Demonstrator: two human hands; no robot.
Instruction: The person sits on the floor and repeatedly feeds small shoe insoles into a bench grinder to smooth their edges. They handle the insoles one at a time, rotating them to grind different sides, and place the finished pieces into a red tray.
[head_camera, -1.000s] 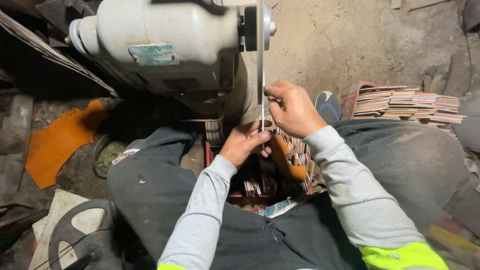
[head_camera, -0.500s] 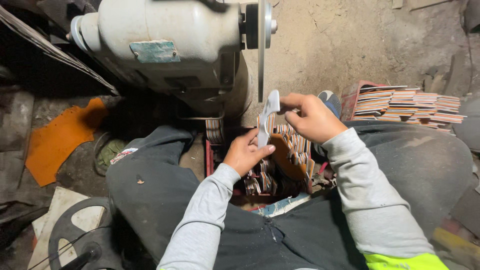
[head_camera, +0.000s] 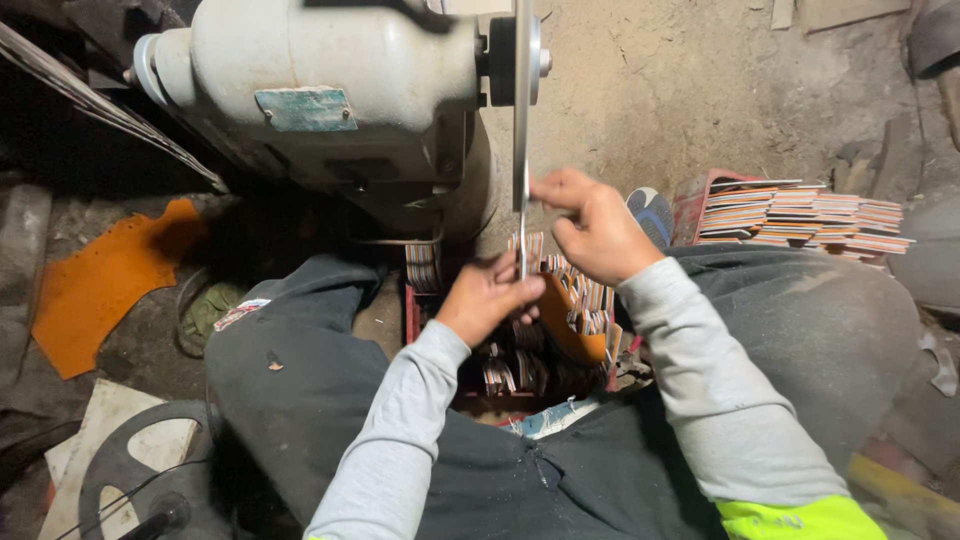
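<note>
a large pale grey motor (head_camera: 330, 90) is seen at the top of the view, mounted above the dirt floor (head_camera: 700, 90), with a thin disc (head_camera: 522, 100) fixed edge-on at its right end. below it, the dark trouser legs (head_camera: 800, 330) of the seated person are spread to either side of a red crate (head_camera: 500, 350) set between the knees. an orange sheet (head_camera: 100, 285) is laid on the floor at the left, and a dark wheel (head_camera: 130, 480) is seen at the lower left corner. a stack of flat striped pieces (head_camera: 800, 215) is held in a second red tray at the right, just beyond the right knee. more striped pieces (head_camera: 585, 300) are packed upright in the crate, beside an orange insert.

the right hand (head_camera: 595, 225) is raised just right of the disc's lower edge, its fingers closed in a pinch on a thin flat piece (head_camera: 523, 250) that is held edge-on against the disc. the left hand (head_camera: 490, 295) is placed lower, directly over the crate, its fingers curled shut around the bottom end of the same piece. the piece is thus held upright between both hands, touching the disc's rim, above the crate. the shape of the piece cannot be told, since only its narrow edge is shown.
</note>
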